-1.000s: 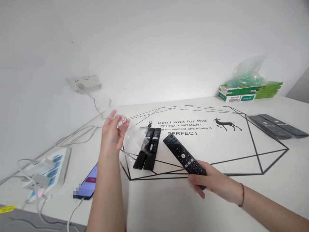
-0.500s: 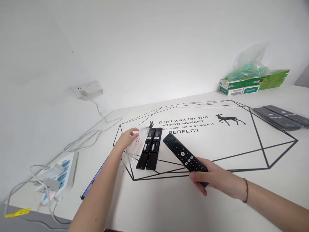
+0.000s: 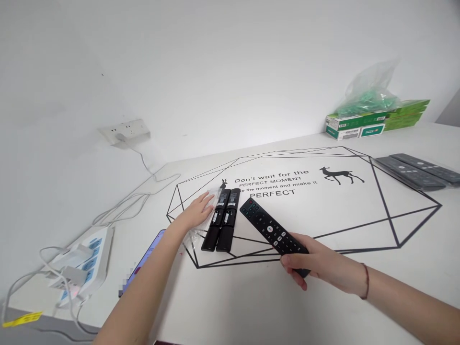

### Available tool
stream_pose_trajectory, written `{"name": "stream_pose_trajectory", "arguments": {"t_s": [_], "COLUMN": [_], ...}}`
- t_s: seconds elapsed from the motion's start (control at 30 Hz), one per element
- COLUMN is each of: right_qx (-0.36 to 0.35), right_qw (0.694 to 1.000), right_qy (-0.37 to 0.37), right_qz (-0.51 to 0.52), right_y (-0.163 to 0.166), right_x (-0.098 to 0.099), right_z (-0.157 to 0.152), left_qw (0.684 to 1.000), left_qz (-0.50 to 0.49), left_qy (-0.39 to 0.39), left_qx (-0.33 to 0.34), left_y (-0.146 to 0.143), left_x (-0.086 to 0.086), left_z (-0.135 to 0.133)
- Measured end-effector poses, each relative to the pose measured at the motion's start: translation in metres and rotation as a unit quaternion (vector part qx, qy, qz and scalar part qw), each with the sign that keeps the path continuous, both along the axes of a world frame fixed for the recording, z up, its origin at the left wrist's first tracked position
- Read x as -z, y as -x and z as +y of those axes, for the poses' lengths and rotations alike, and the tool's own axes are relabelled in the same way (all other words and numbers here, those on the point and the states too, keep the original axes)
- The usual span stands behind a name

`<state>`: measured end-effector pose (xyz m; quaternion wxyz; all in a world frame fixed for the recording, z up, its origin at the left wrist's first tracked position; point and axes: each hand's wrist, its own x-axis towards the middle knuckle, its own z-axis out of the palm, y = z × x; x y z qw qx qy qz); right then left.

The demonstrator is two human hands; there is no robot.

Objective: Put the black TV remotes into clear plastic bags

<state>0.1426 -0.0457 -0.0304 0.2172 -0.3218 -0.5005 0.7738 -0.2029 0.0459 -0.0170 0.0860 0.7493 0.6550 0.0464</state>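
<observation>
My right hand is closed round the lower end of a black remote control, which points up and left just above the white table. My left hand lies flat with fingers stretched out on a clear plastic bag on the table. Right beside that hand two black remotes lie side by side, backs up.
A phone with a cable lies left of my left arm. A white power strip with plugs and cables sits at the far left. Two grey remotes lie at the right edge. Green boxes and a bag stand at the back.
My left hand came down from mid-air with the clear bag and now presses it flat on the table beside the two remotes. The right hand has barely moved.
</observation>
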Motion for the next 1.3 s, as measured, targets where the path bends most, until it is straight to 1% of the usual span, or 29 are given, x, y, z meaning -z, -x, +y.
{"name": "stream_pose_trajectory", "arguments": {"t_s": [0.2, 0.37, 0.47, 0.57, 0.67, 0.73, 0.77, 0.8, 0.83, 0.87, 0.9, 0.93, 1.0, 1.03, 1.07, 1.13, 1.2, 1.3], "right_qx": [0.002, 0.008, 0.016, 0.033, 0.056, 0.074, 0.086, 0.098, 0.113, 0.131, 0.146, 0.160, 0.179, 0.185, 0.190, 0.199, 0.197, 0.159], "right_qw": [1.000, 0.999, 0.998, 0.997, 0.995, 0.991, 0.988, 0.984, 0.980, 0.975, 0.970, 0.966, 0.961, 0.960, 0.958, 0.954, 0.952, 0.957], "right_qy": [0.006, 0.024, 0.039, 0.054, 0.070, 0.092, 0.106, 0.122, 0.136, 0.146, 0.152, 0.154, 0.150, 0.149, 0.150, 0.156, 0.166, 0.177], "right_qz": [0.014, 0.034, 0.041, 0.042, 0.053, 0.064, 0.073, 0.083, 0.096, 0.109, 0.122, 0.132, 0.147, 0.151, 0.155, 0.159, 0.163, 0.166], "right_y": [0.001, 0.000, 0.000, 0.001, 0.003, 0.004, 0.005, 0.005, 0.005, 0.004, 0.004, 0.003, 0.000, -0.001, -0.002, -0.004, -0.005, -0.006], "right_x": [0.000, 0.001, 0.002, 0.002, 0.003, 0.004, 0.004, 0.005, 0.007, 0.008, 0.010, 0.011, 0.013, 0.013, 0.012, 0.009, 0.006, 0.002], "right_z": [0.000, 0.000, 0.000, 0.000, -0.001, -0.001, -0.001, 0.000, 0.001, 0.002, 0.004, 0.006, 0.011, 0.013, 0.015, 0.018, 0.019, 0.017], "left_qw": [0.998, 0.997, 0.997, 0.997, 0.985, 0.963, 0.952, 0.940, 0.925, 0.908, 0.881, 0.846, 0.783, 0.758, 0.741, 0.722, 0.716, 0.710], "left_qz": [-0.064, -0.051, -0.043, -0.050, -0.066, -0.124, -0.177, -0.244, -0.319, -0.393, -0.466, -0.530, -0.610, -0.635, -0.653, -0.673, -0.681, -0.687], "left_qy": [-0.009, 0.036, 0.028, -0.034, -0.151, -0.229, -0.240, -0.227, -0.188, -0.123, -0.050, 0.019, 0.118, 0.146, 0.156, 0.154, 0.139, 0.143], "left_qx": [-0.020, -0.050, -0.052, -0.042, -0.055, -0.062, -0.066, -0.076, -0.082, -0.078, -0.072, -0.059, -0.016, -0.015, -0.022, -0.046, -0.061, -0.062], "left_y": [-0.002, -0.005, -0.004, 0.000, -0.010, -0.033, -0.051, -0.071, -0.094, -0.118, -0.141, -0.164, -0.201, -0.214, -0.224, -0.235, -0.236, -0.231], "left_x": [0.012, 0.023, 0.026, 0.020, 0.003, -0.006, -0.008, -0.008, -0.006, -0.003, 0.001, 0.006, 0.012, 0.014, 0.015, 0.018, 0.020, 0.023], "left_z": [-0.008, -0.012, -0.010, -0.009, -0.013, -0.023, -0.030, -0.038, -0.047, -0.055, -0.063, -0.069, -0.077, -0.079, -0.079, -0.077, -0.075, -0.075]}}
